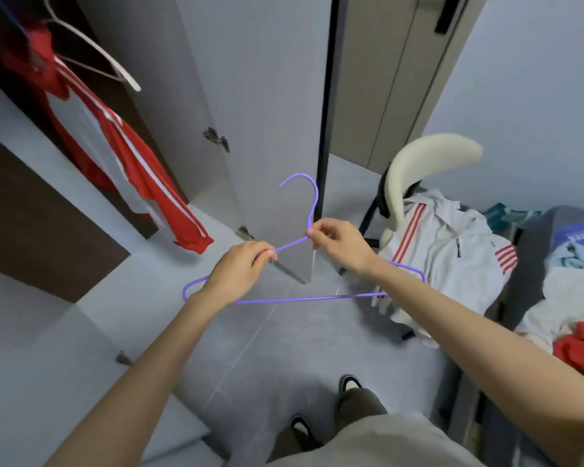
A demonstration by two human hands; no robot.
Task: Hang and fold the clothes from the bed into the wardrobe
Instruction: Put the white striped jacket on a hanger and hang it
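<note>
A purple wire hanger point(312, 203) is held out in front of me over the grey floor. My left hand point(238, 267) grips its left shoulder wire. My right hand point(338, 242) pinches the neck just under the hook. A red and white jacket point(122, 153) hangs inside the open wardrobe point(31, 210) at the upper left, next to an empty white hanger point(95, 48). A white jacket with red stripes point(449, 251) lies draped over a chair at the right. More clothes point(573, 298) are piled on the bed at the far right.
The wardrobe door point(250, 106) stands open straight ahead, its edge near the hanger. A chair with a cream curved headrest point(429, 163) stands to the right of the door. My feet point(321, 409) are on the grey tiled floor below.
</note>
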